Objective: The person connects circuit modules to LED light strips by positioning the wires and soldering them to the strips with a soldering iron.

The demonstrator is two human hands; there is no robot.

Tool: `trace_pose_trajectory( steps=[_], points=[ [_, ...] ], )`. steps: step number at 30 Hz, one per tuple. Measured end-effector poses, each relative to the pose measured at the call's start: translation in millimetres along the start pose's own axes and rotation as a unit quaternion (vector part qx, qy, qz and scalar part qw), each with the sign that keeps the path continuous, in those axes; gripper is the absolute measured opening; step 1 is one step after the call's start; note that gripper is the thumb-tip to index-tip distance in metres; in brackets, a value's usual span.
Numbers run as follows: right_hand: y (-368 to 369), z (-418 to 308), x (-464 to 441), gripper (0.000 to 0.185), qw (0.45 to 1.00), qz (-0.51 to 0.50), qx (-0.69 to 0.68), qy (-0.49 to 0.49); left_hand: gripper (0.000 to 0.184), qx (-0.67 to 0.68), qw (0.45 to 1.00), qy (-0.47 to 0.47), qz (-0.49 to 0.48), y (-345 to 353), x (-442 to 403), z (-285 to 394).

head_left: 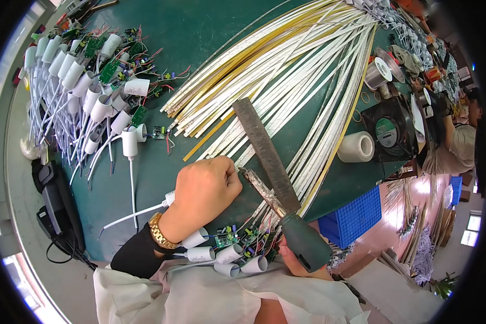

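Note:
My left hand, with a gold watch at its wrist, is closed in a pinch over the ends of the white strips; what is between its fingers is hidden. My right hand, partly hidden, is wrapped round the dark green handle of a soldering iron. The iron's tip is close to my left fingers. A dark metal bar lies slantwise across the LED strips. In front of my body are white lamp caps and small green circuit boards with wires.
At the left is a pile of white caps with cables and boards. Solder spools, a tape roll and a black fan stand at the right. A blue crate sits beyond the table edge. Another person is at the far right.

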State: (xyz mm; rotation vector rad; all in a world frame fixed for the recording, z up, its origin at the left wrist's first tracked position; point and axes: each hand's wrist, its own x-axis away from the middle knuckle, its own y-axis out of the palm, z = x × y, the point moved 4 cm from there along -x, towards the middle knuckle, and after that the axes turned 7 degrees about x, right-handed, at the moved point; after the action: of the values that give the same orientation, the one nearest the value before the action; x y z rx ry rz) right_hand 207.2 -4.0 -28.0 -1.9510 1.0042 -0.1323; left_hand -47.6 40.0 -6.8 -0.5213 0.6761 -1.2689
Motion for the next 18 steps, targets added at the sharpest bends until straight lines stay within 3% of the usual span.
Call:
trace_pose_trajectory(
  steps=[10,12,13,15,18],
  points=[
    [9,3,15,0.022,0.994,0.086,-0.056,0.04,0.006,-0.001,1.0,-0.011,0.0,0,-1,-1],
    [5,7,13,0.027,0.96,0.058,-0.212,0.174,0.005,0.004,1.0,-0.021,-0.006,0,-3,1],
    [-3,5,4,0.027,0.959,0.061,-0.213,0.176,0.005,0.009,0.999,-0.033,-0.01,0,-4,1],
    [-13,-7,-20,0.03,0.997,-0.032,-0.069,0.027,0.004,0.01,0.999,-0.035,-0.012,0,-4,1],
    [-1,6,-2,0.027,0.989,0.008,-0.144,0.042,0.004,0.015,0.999,-0.04,-0.013,0,-5,0]
  ],
)
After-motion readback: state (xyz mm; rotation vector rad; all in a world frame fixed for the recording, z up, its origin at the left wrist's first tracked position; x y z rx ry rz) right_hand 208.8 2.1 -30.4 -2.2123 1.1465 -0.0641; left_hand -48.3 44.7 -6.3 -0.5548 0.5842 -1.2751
